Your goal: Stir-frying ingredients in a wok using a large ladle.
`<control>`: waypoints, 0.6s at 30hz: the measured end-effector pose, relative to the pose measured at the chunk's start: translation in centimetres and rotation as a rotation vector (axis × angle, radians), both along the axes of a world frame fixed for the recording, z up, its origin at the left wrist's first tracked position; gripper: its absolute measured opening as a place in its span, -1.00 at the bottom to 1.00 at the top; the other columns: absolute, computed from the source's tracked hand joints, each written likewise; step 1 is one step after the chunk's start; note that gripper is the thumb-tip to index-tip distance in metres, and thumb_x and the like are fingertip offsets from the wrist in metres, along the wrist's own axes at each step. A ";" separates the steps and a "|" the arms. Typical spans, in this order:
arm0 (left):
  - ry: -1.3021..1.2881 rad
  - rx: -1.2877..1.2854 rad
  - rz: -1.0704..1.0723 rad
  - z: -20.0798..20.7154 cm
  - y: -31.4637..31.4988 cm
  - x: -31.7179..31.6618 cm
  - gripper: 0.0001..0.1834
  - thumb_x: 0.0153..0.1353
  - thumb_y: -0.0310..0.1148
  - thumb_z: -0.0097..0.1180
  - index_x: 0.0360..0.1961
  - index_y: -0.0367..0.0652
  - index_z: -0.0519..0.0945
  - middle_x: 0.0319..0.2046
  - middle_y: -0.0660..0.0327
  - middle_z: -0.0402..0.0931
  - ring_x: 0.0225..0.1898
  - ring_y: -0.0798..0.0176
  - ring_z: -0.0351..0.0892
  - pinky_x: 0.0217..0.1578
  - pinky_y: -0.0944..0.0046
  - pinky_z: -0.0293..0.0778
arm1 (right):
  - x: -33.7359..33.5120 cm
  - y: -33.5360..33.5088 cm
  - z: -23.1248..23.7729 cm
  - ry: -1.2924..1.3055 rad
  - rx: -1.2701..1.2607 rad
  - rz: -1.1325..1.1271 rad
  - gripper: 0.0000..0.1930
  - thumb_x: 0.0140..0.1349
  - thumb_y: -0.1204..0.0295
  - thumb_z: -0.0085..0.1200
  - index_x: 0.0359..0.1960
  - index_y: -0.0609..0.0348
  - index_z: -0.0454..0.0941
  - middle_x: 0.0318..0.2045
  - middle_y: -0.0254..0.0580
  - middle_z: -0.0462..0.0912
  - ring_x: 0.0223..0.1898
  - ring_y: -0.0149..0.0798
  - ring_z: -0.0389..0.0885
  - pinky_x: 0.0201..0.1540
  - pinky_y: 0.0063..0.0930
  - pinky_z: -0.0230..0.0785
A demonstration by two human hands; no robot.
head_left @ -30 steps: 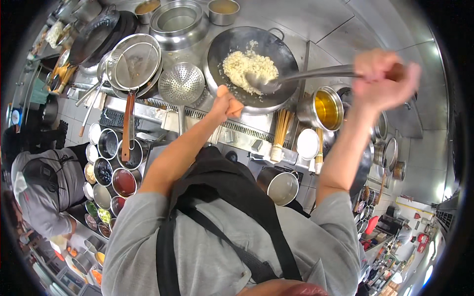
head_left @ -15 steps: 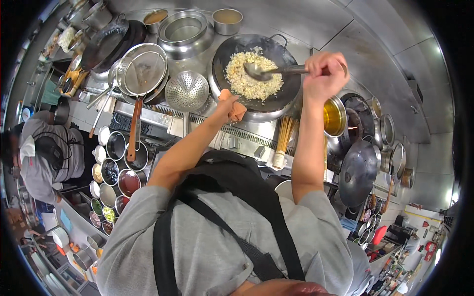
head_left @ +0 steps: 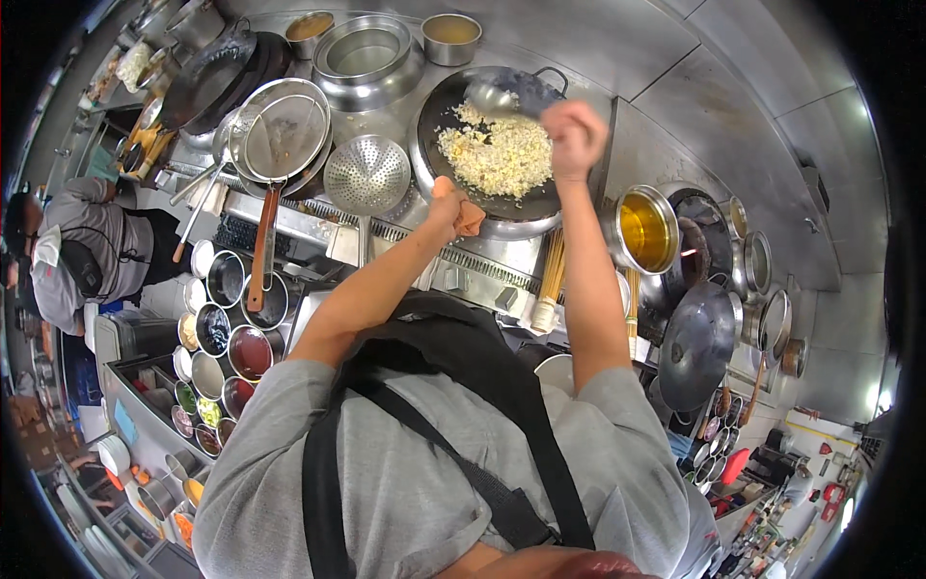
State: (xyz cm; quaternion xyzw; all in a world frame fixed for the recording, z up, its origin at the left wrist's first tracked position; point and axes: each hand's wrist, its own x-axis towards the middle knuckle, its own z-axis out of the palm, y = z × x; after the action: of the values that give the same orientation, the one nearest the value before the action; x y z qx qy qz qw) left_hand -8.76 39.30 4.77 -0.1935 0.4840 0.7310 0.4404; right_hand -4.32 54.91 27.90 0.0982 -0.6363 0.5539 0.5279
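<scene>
A: Biggest container?
B: Black wok, on the range ahead of the person. Loose rice with yellowish bits, spread over the middle, stray grains up the sides.
A: Next?
B: Wide steel pot, beyond the wok to its left, pale liquid inside. Then the round pot to the right: clear yellow liquid.
A: Smaller?
B: Little saucepan behind the wok, amber liquid. Sauce tin down left, dark red stuff.
A: Hands?
B: Apart. Right hand in a fist round the ladle handle, over the wok's right side; ladle bowl at the far edge of the rice, blurred, can't tell if loaded. Left hand clamped on orange cloth at the wok's near-left rim.
</scene>
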 end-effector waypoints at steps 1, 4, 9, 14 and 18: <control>0.022 0.008 -0.004 -0.2 0.1 0.0 -0.88 0.16 -0.43 0.04 -0.33 -0.27 0.47 -0.48 0.07 0.51 -0.53 0.09 0.57 -0.62 0.06 0.47 | 0.0 1.0 0.0 -0.192 0.045 0.160 -0.92 0.00 0.61 -0.17 -0.59 0.31 0.38 -0.66 -0.21 0.37 -0.64 -0.37 0.30 -0.55 -0.50 0.20; 0.030 0.373 -0.346 -1.8 -1.8 -1.2 -0.73 0.27 -0.26 -0.10 -0.46 -0.24 0.43 -0.60 0.08 0.45 -0.60 0.11 0.50 -0.65 0.13 0.38 | 2.9 -0.3 4.3 -0.302 0.024 0.115 -0.92 -0.06 0.68 -0.10 -0.52 0.32 0.45 -0.64 -0.20 0.43 -0.59 -0.37 0.37 -0.50 -0.49 0.28; -0.072 0.001 -0.147 4.7 -1.2 -0.3 -0.77 0.23 -0.25 0.12 -0.30 -0.21 0.46 -0.49 0.11 0.54 -0.51 0.11 0.59 -0.58 0.09 0.47 | 11.8 3.0 6.6 -0.034 -0.382 -0.048 -0.85 0.02 0.63 -0.21 -0.64 0.12 0.30 -0.77 -0.40 0.18 -0.75 -0.45 0.06 -0.67 -0.49 -0.06; -0.053 -0.036 -0.277 2.6 -1.9 -1.4 -0.70 0.19 -0.22 0.19 -0.15 -0.18 0.51 -0.32 0.14 0.60 -0.35 0.13 0.66 -0.45 0.08 0.57 | 5.1 -5.0 0.9 0.074 -0.254 -0.218 -0.88 0.11 0.68 -0.09 -0.56 0.26 0.34 -0.68 -0.25 0.42 -0.65 -0.41 0.40 -0.56 -0.52 0.29; -0.004 0.130 -0.337 -1.6 -2.1 -3.1 -0.74 0.21 -0.24 0.15 -0.20 -0.18 0.52 -0.36 0.14 0.62 -0.35 0.11 0.66 -0.45 0.04 0.59 | 4.6 -12.9 0.7 -0.076 0.045 -0.144 -0.89 0.15 0.70 -0.04 -0.51 0.29 0.42 -0.58 -0.26 0.51 -0.54 -0.49 0.44 -0.50 -0.64 0.23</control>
State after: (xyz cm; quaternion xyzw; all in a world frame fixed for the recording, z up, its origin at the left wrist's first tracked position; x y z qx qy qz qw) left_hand -11.84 37.20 3.20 -0.0823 0.4604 0.6761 0.5693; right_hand 0.28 42.04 28.57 0.0430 -0.6735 0.5033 0.5396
